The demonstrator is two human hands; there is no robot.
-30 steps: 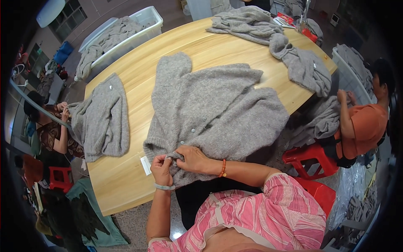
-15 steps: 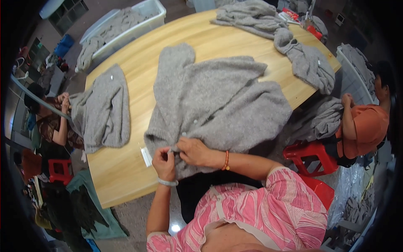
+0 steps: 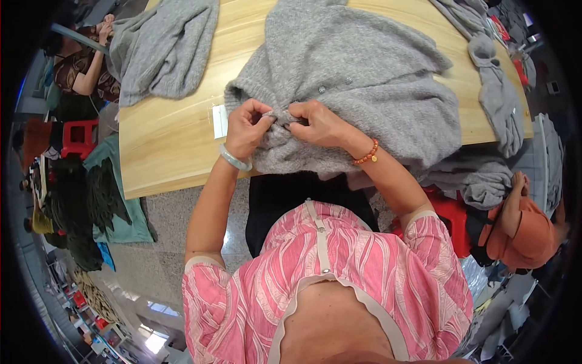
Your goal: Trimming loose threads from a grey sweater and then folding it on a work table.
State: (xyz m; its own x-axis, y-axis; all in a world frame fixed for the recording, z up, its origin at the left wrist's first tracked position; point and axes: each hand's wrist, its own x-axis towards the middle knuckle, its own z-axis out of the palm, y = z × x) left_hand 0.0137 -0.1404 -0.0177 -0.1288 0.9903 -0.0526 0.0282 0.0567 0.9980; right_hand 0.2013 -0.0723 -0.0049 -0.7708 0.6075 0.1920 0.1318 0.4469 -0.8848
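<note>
A grey knitted cardigan (image 3: 364, 67) lies spread over the near part of the wooden table, its lower part hanging at the near edge. My left hand (image 3: 245, 130) pinches the knit between thumb and fingers, close to a ribbed opening. Right beside it, my right hand (image 3: 324, 126) grips the same cardigan with fingertips and thumb. Small round buttons (image 3: 322, 89) run along the front edge, up from my hands. Whether a button sits between my fingertips is hidden. A white slip (image 3: 219, 121) lies on the table left of the cardigan.
More grey knitwear (image 3: 173, 51) lies on the table (image 3: 163, 151) at far left, and another grey garment (image 3: 497, 91) at far right. A person in an orange top (image 3: 522, 233) sits at right near a red stool (image 3: 451, 218). At upper left, another person's arm (image 3: 90, 76) shows.
The view has tilted downward, so table and cardigan appear higher and nearer. Both hands keep their hold on the cardigan, now slightly farther apart.
</note>
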